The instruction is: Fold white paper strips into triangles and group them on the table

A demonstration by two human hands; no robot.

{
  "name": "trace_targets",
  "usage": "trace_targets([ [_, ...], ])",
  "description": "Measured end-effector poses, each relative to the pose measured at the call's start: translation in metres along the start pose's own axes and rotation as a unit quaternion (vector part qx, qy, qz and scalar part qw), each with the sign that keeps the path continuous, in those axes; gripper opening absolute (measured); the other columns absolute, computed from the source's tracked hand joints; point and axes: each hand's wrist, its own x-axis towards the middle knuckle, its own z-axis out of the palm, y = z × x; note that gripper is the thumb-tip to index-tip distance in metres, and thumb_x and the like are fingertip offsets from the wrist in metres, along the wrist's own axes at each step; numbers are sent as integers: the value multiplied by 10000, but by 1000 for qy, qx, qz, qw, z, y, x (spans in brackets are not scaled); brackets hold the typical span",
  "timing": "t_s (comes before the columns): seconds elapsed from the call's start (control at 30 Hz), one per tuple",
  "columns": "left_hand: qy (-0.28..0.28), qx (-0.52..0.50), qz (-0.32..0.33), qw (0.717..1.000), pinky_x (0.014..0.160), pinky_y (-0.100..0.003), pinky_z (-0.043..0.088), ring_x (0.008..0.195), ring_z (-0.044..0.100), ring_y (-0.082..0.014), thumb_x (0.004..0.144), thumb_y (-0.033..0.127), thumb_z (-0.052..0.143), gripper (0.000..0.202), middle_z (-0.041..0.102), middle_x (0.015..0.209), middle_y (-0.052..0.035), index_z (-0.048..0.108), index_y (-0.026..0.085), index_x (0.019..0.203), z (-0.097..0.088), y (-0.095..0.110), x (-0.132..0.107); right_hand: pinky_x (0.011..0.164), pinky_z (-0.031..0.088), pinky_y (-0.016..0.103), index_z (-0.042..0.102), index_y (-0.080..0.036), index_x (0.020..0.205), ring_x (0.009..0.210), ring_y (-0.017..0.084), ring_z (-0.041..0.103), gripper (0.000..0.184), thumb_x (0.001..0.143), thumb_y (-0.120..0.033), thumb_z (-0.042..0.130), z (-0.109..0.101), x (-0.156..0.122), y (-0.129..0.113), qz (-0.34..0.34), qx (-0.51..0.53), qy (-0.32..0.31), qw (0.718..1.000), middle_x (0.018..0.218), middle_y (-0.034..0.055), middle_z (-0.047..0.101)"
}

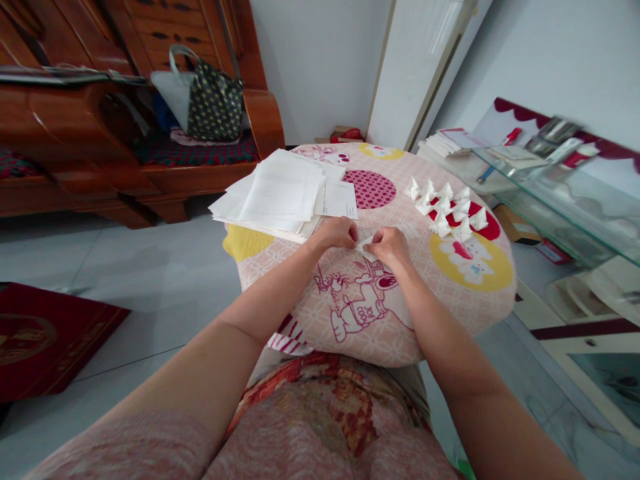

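A small folded piece of white paper lies between my two hands, low over the patterned tablecloth. My right hand pinches its right side between thumb and fingers. At its left edge my left hand has its fingers closed, and the fingertips meet the paper there. Just beyond my left hand is a loose stack of white sheets, some with faint print. Several folded paper boats stand in a cluster to the right of my right hand. The fingers cover part of the folded paper.
A glass-topped stand with papers, a red pen and metal items adjoins the table's right side. Back left is a carved wooden bench carrying a dark patterned bag. A red box sits on the tiled floor at left.
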Motion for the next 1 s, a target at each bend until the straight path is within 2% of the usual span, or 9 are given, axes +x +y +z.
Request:
trace_targets([
  [0.13, -16, -105, 23, 994, 612, -222, 423, 621, 580, -111, 650, 100, 625, 254, 693, 690, 8, 774, 152, 849, -2, -10, 0, 684, 471, 280, 759, -172, 766, 767, 210, 696, 161, 731, -317, 820, 2, 1, 2, -3, 7, 3, 1000, 782, 61, 761],
  [0.3, 64, -148, 91, 983, 625, -200, 437, 640, 577, -91, 708, 103, 624, 217, 702, 738, 0, 747, 130, 885, 8, -6, -1, 696, 476, 297, 760, -168, 765, 775, 224, 697, 162, 718, -308, 828, 2, 2, 1, 3, 8, -1, 1000, 787, 75, 763],
  [0.37, 52, -155, 108, 981, 630, -208, 453, 633, 590, -96, 745, 104, 607, 229, 705, 742, -4, 740, 120, 930, 14, 0, -2, 699, 479, 303, 765, -162, 767, 785, 230, 698, 155, 715, -295, 825, 1, 2, 3, -1, 15, -1, 1000, 795, 86, 767],
  [0.5, 37, -92, 116, 988, 664, -211, 468, 667, 615, -109, 740, 63, 603, 229, 724, 765, -2, 746, 139, 902, 23, 9, -3, 679, 482, 282, 787, -159, 777, 717, 195, 684, 62, 742, -201, 759, -2, 5, 14, -5, 91, -35, 995, 740, 55, 754],
  [0.6, 51, -44, 102, 992, 698, -229, 480, 715, 642, -130, 769, 80, 623, 219, 747, 814, -19, 767, 146, 920, 26, 13, -3, 642, 475, 258, 800, -161, 791, 643, 164, 659, 105, 711, -134, 737, -2, 7, 20, 2, 148, -58, 987, 684, 18, 735],
  [0.8, 66, 21, 53, 996, 707, -249, 477, 735, 656, -157, 781, 121, 667, 180, 752, 803, -28, 797, 164, 898, 30, 24, 0, 620, 457, 244, 784, -157, 693, 646, 164, 661, 79, 652, -98, 752, -3, 10, 18, 5, 120, -45, 992, 643, 21, 723],
  [1.0, 68, 16, 37, 997, 672, -250, 462, 714, 650, -157, 764, 166, 725, 110, 743, 777, -31, 786, 161, 855, 31, 27, 0, 551, 430, 241, 767, -148, 702, 576, 157, 630, 48, 658, -151, 785, -6, 10, 25, 55, 104, -60, 991, 573, 16, 663],
])
